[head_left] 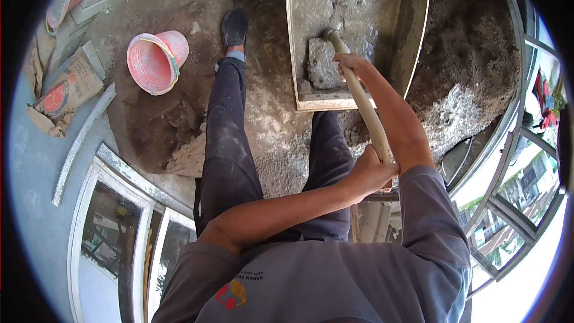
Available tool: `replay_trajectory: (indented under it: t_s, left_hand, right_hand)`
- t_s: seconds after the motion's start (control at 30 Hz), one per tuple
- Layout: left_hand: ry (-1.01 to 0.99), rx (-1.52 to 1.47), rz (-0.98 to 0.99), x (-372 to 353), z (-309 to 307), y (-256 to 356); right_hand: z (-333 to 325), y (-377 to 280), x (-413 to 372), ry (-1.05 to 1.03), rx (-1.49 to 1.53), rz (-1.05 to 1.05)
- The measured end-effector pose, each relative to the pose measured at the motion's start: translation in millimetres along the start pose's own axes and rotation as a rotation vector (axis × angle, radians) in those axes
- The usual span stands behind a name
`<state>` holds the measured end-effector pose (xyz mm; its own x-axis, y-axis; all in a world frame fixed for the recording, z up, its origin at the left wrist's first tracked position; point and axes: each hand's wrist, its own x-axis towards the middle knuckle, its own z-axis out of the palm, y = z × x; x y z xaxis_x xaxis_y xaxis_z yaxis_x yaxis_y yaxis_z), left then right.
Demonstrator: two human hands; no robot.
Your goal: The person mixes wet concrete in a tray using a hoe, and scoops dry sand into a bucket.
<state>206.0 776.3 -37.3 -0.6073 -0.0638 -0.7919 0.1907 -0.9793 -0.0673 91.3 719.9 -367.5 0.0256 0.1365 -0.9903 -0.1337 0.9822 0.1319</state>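
Both hands are clenched on the long pale wooden handle (366, 104) of a hoe. The right hand (348, 60) grips low, just above the mortar-caked grey blade (321, 64), and the left hand (373, 173) grips the upper end, near the body. The blade sits in wet grey mortar at the near end of the wooden-framed trough (422, 18). This looks like a mixing stroke mid-pull; the next calls for lifting the laden blade and reaching beyond the right hand.
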Motion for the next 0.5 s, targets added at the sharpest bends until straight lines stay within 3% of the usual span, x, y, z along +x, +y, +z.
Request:
replay_trajectory:
  t_s: [0.17, 0.2, 0.3, 0.33, 0.4, 0.43, 0.5]
  left_hand:
    - [0.006, 0.214, 0.114, -3.2, -5.2, 9.9]
    - [-0.01, 0.339, 0.09, -18.3, -4.7, 25.7]
    - [0.017, 0.571, 0.272, -49.4, -14.5, 24.8]
    - [-0.025, 0.577, 0.149, -60.5, -26.8, 29.6]
    - [0.044, 0.633, 0.145, -45.9, -72.0, -8.7]
    - [0.184, 0.727, 0.001, -36.7, -92.3, -12.8]
    - [0.437, 0.82, 0.019, 26.0, -169.6, -60.8]
  right_hand:
    - [-36.7, -45.7, -2.1, -0.013, 0.23, -0.116]
    - [-42.0, -57.5, -14.2, -0.016, 0.298, -0.173]
    - [-38.0, -98.2, -87.0, 0.131, 0.312, -0.348]
    - [-30.4, -105.3, -111.8, 0.169, 0.363, -0.452]
    - [-13.5, -106.1, -138.6, 0.259, 0.384, -0.653]
    - [-4.1, -102.6, -143.2, 0.31, 0.359, -0.742]
    - [22.3, -97.1, -147.7, 0.412, 0.321, -0.887]
